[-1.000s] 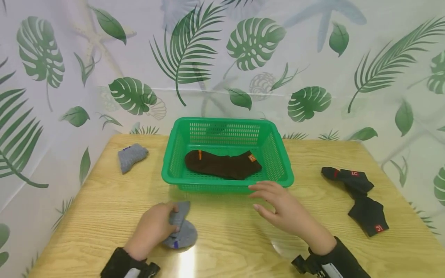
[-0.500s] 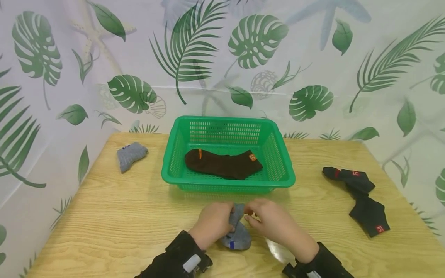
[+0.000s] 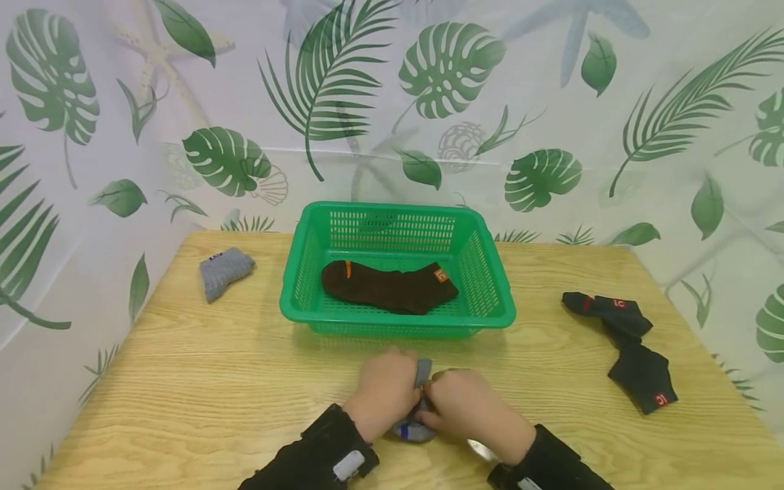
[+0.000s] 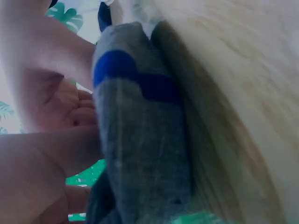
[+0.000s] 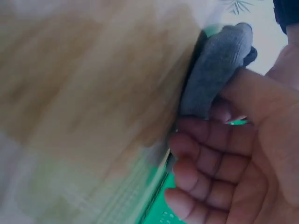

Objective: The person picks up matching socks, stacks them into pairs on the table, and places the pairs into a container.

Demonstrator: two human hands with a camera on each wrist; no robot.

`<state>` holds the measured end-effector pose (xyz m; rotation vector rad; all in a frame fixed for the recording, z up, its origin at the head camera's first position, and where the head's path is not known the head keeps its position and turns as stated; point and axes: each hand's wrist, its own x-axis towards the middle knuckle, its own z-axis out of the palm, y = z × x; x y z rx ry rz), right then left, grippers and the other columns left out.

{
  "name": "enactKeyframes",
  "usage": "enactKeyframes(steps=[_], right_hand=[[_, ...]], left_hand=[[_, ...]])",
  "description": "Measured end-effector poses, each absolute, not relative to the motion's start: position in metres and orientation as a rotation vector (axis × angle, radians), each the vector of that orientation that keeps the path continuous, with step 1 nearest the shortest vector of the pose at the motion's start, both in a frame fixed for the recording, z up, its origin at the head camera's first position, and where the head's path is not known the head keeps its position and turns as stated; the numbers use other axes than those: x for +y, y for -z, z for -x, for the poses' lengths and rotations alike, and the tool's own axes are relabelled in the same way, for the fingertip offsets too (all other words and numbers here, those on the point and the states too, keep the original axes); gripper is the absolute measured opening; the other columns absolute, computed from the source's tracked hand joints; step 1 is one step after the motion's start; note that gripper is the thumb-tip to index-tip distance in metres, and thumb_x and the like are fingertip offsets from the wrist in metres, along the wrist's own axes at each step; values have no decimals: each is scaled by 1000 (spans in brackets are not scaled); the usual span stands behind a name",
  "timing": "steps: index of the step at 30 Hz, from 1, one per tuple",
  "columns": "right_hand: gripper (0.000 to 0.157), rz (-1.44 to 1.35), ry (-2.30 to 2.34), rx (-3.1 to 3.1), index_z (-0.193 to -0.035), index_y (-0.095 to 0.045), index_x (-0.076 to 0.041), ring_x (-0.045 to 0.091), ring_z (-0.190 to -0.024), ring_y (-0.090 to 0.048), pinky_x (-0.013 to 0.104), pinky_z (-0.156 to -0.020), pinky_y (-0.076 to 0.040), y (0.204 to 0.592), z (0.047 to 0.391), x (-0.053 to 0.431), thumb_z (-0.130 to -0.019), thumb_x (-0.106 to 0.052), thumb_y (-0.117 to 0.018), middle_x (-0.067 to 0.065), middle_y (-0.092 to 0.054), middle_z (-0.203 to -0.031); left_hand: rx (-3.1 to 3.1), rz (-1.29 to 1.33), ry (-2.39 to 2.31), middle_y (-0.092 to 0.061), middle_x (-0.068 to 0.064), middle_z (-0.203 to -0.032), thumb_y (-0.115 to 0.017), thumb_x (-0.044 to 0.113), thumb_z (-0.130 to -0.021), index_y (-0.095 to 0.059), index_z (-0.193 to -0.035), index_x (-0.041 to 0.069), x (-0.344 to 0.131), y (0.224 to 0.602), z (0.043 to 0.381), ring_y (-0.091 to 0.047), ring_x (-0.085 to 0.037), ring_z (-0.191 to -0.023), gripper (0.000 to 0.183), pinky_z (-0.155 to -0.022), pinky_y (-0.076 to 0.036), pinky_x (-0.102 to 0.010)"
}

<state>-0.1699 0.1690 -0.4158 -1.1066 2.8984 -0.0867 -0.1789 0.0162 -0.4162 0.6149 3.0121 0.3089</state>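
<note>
Just in front of the basket, both hands meet over a grey sock (image 3: 422, 371) on the table. My left hand (image 3: 387, 384) grips its left side, with much of the sock hidden under the fingers. From the right, my right hand (image 3: 468, 405) pinches the same sock between thumb and curled fingers (image 5: 187, 172), as the right wrist view shows. The sock's rounded end with a blue mark (image 4: 135, 77) faces the left wrist camera. Behind the hands stands a green plastic basket (image 3: 398, 327) with brown socks (image 3: 388, 287) lying inside.
Another grey sock (image 3: 225, 272) lies at the table's far left. Two black socks (image 3: 640, 374) with red marks lie on the right, one partly over the other. A leaf-patterned sheet (image 3: 367, 102) hangs behind and beside the wooden table (image 3: 184, 395).
My left hand has carried the grey sock rightward to the middle, in front of the basket. My right hand has come down from the basket's rim and taken hold of the sock.
</note>
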Motion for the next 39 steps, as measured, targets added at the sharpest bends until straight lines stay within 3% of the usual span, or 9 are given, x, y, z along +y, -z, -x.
enactKeyframes(steps=[6,9,14,16,19,23,29,34,39], right_hand=[[36,1056,204,2842,-59,-40,-18,6,-49,-28,23,-44,-30,413,168,165,-76,-11,-71,-8,-36,-54],[32,1040,184,2815,-60,-42,-17,6,-50,-29,23,-45,-31,411,168,164,-74,-7,-69,-7,-38,-56],[27,963,74,2775,-63,-45,-15,9,-51,-34,27,-46,-34,405,172,167,-74,-8,-69,-4,-42,-58],[26,922,59,2770,-63,-46,-15,11,-51,-37,29,-47,-35,402,174,171,-74,-8,-69,-3,-43,-59],[27,890,55,2777,-63,-46,-15,12,-52,-42,32,-48,-37,402,176,176,-76,-9,-69,-3,-45,-60],[28,879,43,2783,-64,-48,-15,13,-55,-47,34,-50,-42,404,176,179,-78,-12,-72,-3,-48,-62],[21,992,-10,2878,-77,-59,-11,18,-66,-58,34,-56,-49,404,176,172,-78,-17,-79,0,-55,-72],[11,1337,41,2784,-89,-71,-12,14,-75,-63,27,-64,-51,405,176,166,-81,-17,-76,-1,-64,-87],[9,1339,70,2689,-88,-75,-10,13,-82,-65,24,-69,-53,400,170,171,-82,-16,-76,2,-67,-95]], left_hand=[[3041,-602,-198,-60,-4,-78,-79,34,-78,-66,-89,10,24,415,176,-62,-17,-74,29,-56,-51,-31],[3023,-593,-279,-61,-5,-79,-80,23,-75,-63,-105,8,22,413,177,-62,-19,-71,37,-53,-50,-30],[2907,-584,-522,-61,-20,-107,-76,7,-75,-52,-134,13,5,413,179,-56,-20,-62,64,-47,-44,-31],[2888,-576,-551,-60,-23,-112,-74,7,-75,-58,-128,13,-5,415,181,-57,-21,-64,56,-47,-44,-32],[2896,-566,-550,-62,-16,-99,-75,9,-72,-65,-111,11,-21,419,181,-59,-22,-71,40,-50,-46,-34],[2914,-551,-587,-60,-14,-94,-74,8,-69,-68,-106,13,-33,423,181,-56,-23,-76,37,-55,-46,-35],[3068,-891,-378,-61,-13,-113,-73,17,-77,-72,-106,15,-30,420,174,-56,-30,-99,29,-78,-49,-42],[2927,-1271,-264,-67,1,-103,-74,25,-83,-74,-96,17,-29,420,167,-61,-17,-95,15,-82,-50,-33],[3019,-1129,-223,-66,1,-95,-80,23,-78,-70,-87,17,-45,424,164,-58,-17,-89,14,-77,-49,-32]])
